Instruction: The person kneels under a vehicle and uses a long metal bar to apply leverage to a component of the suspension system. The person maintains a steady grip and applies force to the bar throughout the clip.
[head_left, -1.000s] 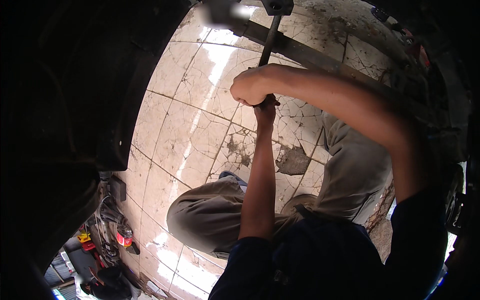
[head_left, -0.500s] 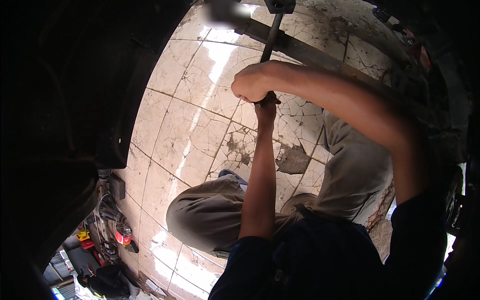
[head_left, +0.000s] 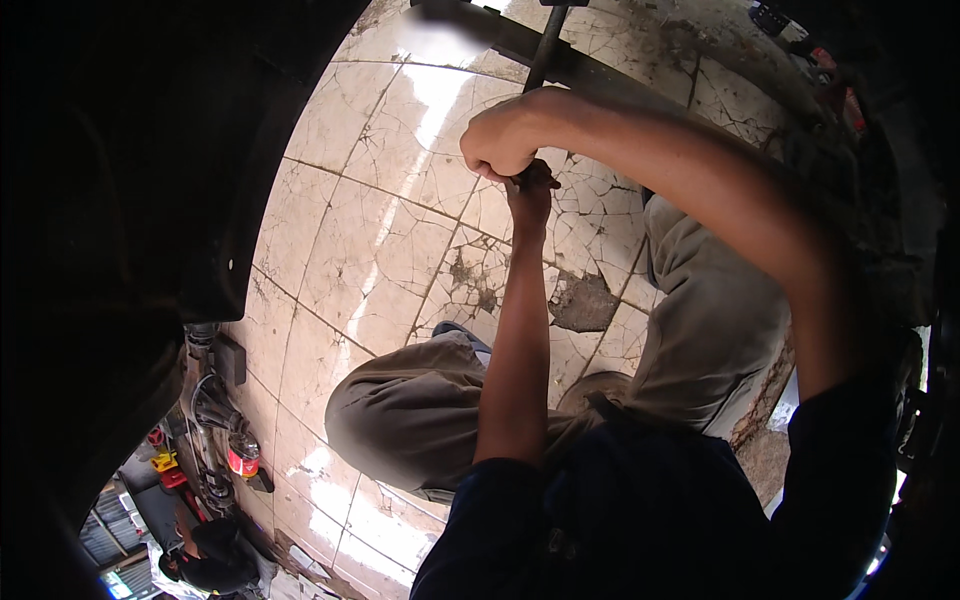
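Observation:
A dark metal rod (head_left: 543, 62) runs down from a dark fitting at the top edge to my two hands. My right hand (head_left: 503, 135) is closed round it, the forearm reaching across from the right with the back of the hand turned up. Just below, my left hand (head_left: 531, 200) is closed, its fingers curled at a dark piece in line with the rod. The right hand partly hides the left fingers and the rod's lower part, so I cannot tell how the dark piece joins the rod.
A long dark beam (head_left: 600, 78) crosses behind the rod. Cracked floor tiles (head_left: 335, 235) have a broken patch (head_left: 583, 303) near my legs. A dark bulk fills the left. At lower left are a red-labelled bottle (head_left: 243, 460), metal parts (head_left: 208, 405) and another person (head_left: 215, 555).
Both hands and the rod sit slightly higher in the picture, as does the floor, so the view has shifted. Both hands keep their grip.

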